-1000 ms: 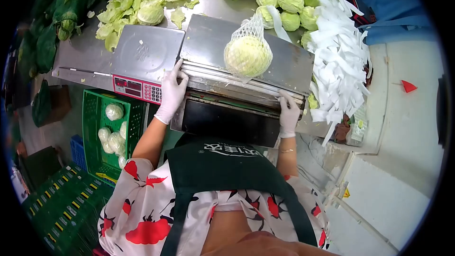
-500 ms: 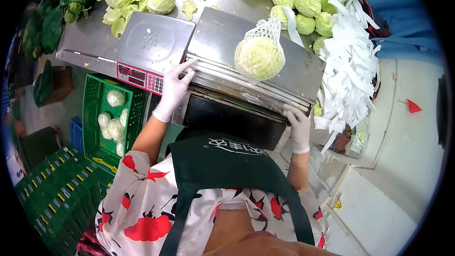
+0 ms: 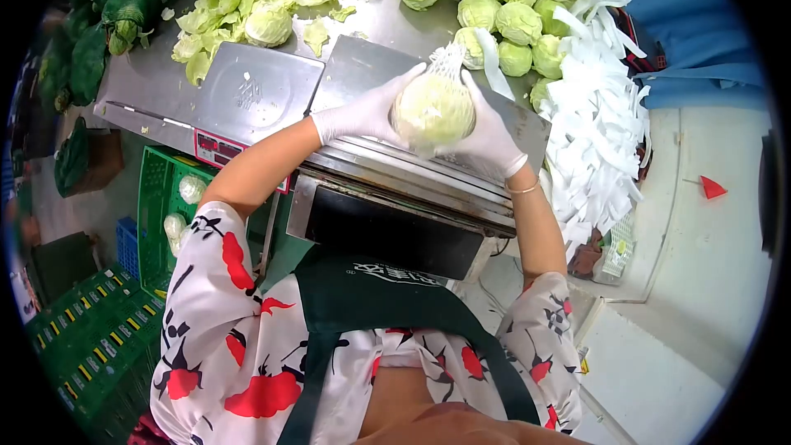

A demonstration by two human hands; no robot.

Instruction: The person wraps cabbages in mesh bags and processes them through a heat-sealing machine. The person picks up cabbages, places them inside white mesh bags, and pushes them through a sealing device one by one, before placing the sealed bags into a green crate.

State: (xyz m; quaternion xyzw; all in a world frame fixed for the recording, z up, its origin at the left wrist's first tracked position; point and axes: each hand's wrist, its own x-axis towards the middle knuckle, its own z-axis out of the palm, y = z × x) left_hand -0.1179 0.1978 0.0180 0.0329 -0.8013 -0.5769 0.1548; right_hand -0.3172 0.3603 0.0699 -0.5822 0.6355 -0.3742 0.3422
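Between my two white-gloved hands sits a pale green cabbage (image 3: 434,111) in a white foam net, the net's loose end gathered at the top. My left hand (image 3: 381,113) is closed against its left side, fingers reaching round behind. On its other side my right hand (image 3: 488,133) grips it, thumb and fingers curved around it. Beneath the cabbage lies the flat metal top of a wrapping machine (image 3: 350,74), with rollers along its near edge. Just left of that is a scale (image 3: 259,86) with a red display panel, partly covered by my left forearm.
Several bare cabbages (image 3: 519,23) are piled at the back right beside a heap of white foam nets (image 3: 589,128). Loose leaves (image 3: 218,16) lie at the back left. A green crate (image 3: 156,189) with wrapped cabbages stands below the table's left side.
Both hands have moved from the machine's near edge up to the netted cabbage and now hold it from either side. The view has shifted slightly.
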